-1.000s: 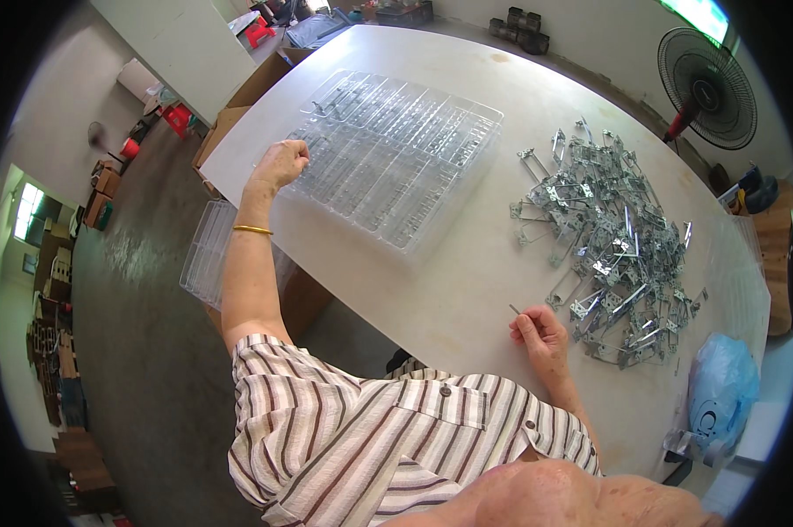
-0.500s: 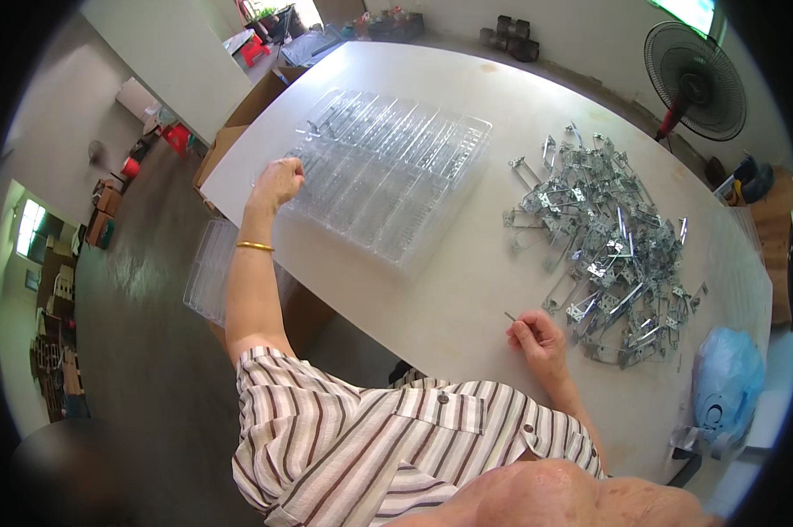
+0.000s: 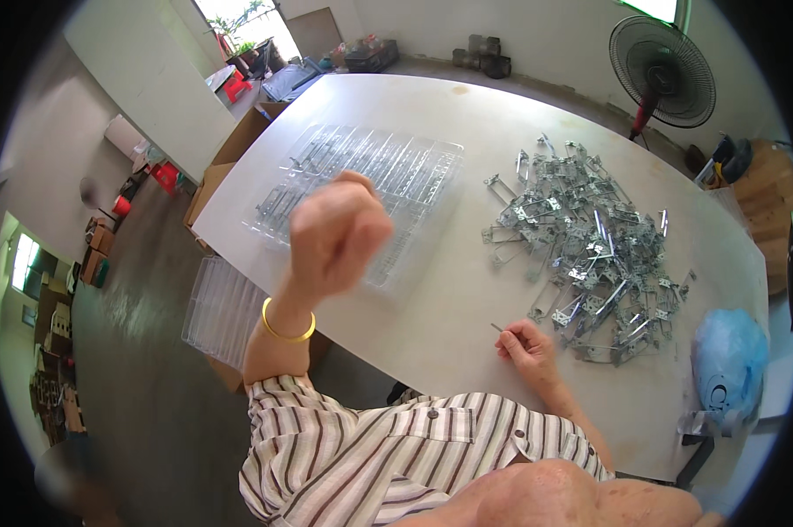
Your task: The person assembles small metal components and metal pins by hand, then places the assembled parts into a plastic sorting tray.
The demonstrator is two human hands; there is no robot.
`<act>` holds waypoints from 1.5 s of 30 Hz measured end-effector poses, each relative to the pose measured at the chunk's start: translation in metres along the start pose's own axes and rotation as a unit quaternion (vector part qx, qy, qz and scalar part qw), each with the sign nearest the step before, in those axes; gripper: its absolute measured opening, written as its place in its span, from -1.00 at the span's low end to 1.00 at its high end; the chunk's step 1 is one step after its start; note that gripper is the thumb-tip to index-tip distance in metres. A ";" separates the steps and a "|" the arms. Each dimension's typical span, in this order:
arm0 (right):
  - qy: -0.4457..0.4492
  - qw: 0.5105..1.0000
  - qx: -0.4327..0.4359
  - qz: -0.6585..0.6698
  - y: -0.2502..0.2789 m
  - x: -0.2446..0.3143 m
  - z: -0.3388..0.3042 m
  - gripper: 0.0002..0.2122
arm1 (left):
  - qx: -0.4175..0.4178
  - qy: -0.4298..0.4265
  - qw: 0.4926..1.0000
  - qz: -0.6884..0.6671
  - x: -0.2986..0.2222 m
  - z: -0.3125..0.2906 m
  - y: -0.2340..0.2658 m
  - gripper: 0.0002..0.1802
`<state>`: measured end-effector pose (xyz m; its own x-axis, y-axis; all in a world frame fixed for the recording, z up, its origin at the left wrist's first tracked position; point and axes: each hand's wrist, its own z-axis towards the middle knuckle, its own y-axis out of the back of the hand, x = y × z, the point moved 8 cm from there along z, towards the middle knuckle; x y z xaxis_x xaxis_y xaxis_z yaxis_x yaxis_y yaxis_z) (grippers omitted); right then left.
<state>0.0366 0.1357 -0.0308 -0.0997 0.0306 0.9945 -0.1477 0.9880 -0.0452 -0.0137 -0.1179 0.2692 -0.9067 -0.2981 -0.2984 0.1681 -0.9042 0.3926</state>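
My left hand [image 3: 337, 233], wearing a gold bangle, is raised in front of the clear plastic compartment tray [image 3: 427, 149]. Its fingers are curled closed and blurred, so anything inside them is hidden. Slim metal brackets [image 3: 326, 140] lie in rows in the tray's slots, most densely on its far and left sides. At the table's near edge, my right hand [image 3: 530, 351] pinches a thin grey metal strip [image 3: 497, 327] between thumb and fingers. Just beyond that hand spreads a tangled pile of silver metal brackets [image 3: 590, 246].
The pile and tray share a pale table [image 3: 396, 342]. Another clear slotted tray [image 3: 225, 303] sits lower, beside the table's left edge, over a cardboard box. A blue plastic bag [image 3: 728, 364] lies at the right edge. A black fan [image 3: 660, 75] stands behind.
My left hand has risen from the tray's left side and come rightward and nearer, still closed. My right hand keeps its pinch on the strip. The whole view has shifted slightly.
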 end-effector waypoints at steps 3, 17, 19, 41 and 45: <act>0.003 1.000 0.015 -0.004 -0.003 -0.004 0.002 -0.93 | 0.034 -0.111 0.982 -0.150 -0.067 0.010 -0.016 -0.39; 0.000 1.000 0.006 0.021 -0.002 -0.001 0.001 -0.92 | -0.131 -0.280 0.802 -0.511 -0.146 0.021 -0.027 -0.42; 0.002 1.000 0.016 0.017 -0.002 -0.001 0.001 -0.92 | -0.096 -0.310 0.777 -0.539 -0.149 0.021 -0.030 -0.44; -0.004 1.000 0.023 0.008 -0.005 0.006 0.000 -0.91 | -0.084 -0.262 0.780 -0.562 -0.148 0.028 -0.048 -0.46; 0.001 1.000 0.025 0.004 -0.004 0.007 0.000 -0.91 | -0.090 -0.270 0.775 -0.564 -0.147 0.026 -0.047 -0.51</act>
<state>0.0363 0.1319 -0.0242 -0.0982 0.0391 0.9944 -0.1966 0.9788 -0.0579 0.1019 -0.0240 0.3171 -0.5371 0.8412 0.0627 -0.8427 -0.5384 0.0053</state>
